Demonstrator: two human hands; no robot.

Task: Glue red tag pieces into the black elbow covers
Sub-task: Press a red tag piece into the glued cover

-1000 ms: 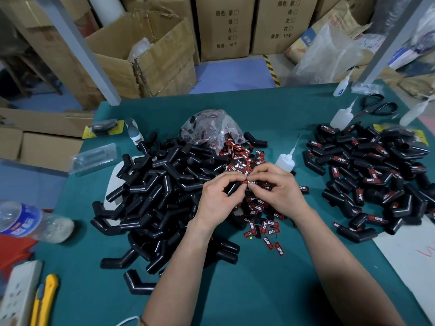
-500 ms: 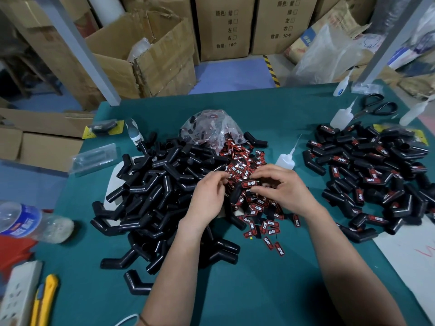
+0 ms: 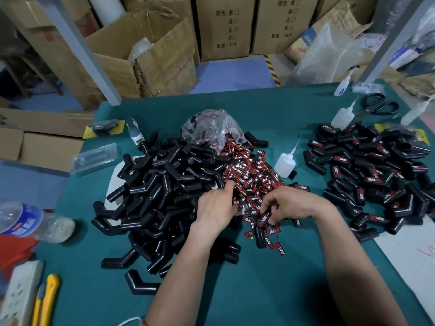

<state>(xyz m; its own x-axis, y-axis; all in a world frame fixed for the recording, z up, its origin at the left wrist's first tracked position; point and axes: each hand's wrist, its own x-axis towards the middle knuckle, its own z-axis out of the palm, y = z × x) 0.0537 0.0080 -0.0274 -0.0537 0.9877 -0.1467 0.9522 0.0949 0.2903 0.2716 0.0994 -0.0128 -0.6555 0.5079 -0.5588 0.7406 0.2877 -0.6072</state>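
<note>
A big heap of plain black elbow covers (image 3: 164, 191) lies left of centre on the green table (image 3: 270, 290). Beside it, a pile of red tag pieces (image 3: 249, 170) spills from a clear plastic bag (image 3: 211, 128). My left hand (image 3: 216, 205) reaches into the tags, its straight index finger touching them. My right hand (image 3: 289, 203) grips a black elbow cover (image 3: 260, 234) by its upper end, where a red tag sits. A small glue bottle (image 3: 284, 162) stands just right of the tags. Covers with tags on them form a second heap (image 3: 376, 175) at the right.
More glue bottles (image 3: 342, 117) and black scissors (image 3: 379, 107) lie at the back right. A water bottle (image 3: 28, 222), a power strip (image 3: 18, 295) and a yellow utility knife (image 3: 47, 300) sit at the left edge. White paper (image 3: 412, 260) covers the right front. Cardboard boxes stand behind.
My hands have come apart. The left hand moved into the tag pile and stretched out its index finger. The right hand moved down and right with the cover.
</note>
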